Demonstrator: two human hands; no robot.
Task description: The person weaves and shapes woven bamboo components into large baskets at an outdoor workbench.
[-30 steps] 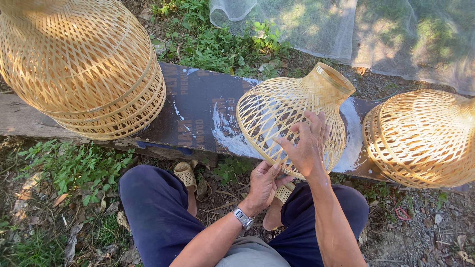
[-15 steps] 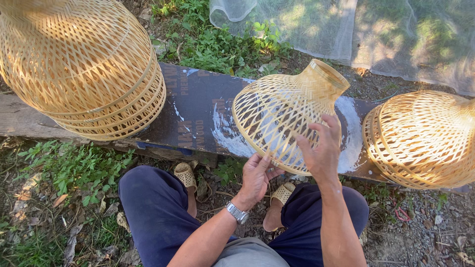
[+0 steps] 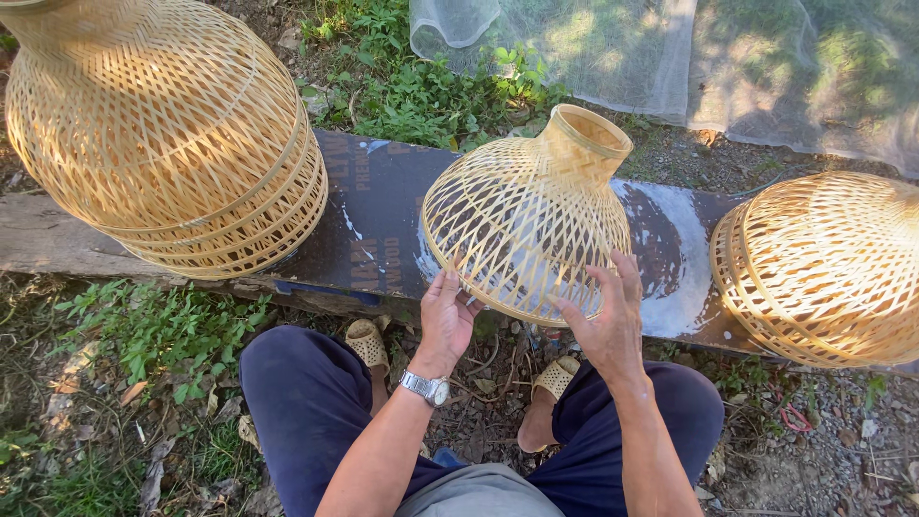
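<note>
A woven bamboo lampshade (image 3: 528,215) with a narrow neck rests tilted on a dark board (image 3: 373,215), neck pointing away from me. My left hand (image 3: 445,321), with a silver wristwatch, grips its lower rim on the left. My right hand (image 3: 608,321) holds the rim on the right, fingers spread over the weave. Both hands keep the shade up on its edge in front of my knees.
A stack of larger woven shades (image 3: 168,134) stands at the left on the board. More woven shades (image 3: 828,268) lie at the right. White netting (image 3: 689,57) covers the ground behind. Grass (image 3: 144,335), gravel and my sandalled feet (image 3: 369,345) are below.
The shade has turned and shifted slightly left between my hands. My right hand slid from the shade's side down to its lower rim; my left hand moved up onto the rim.
</note>
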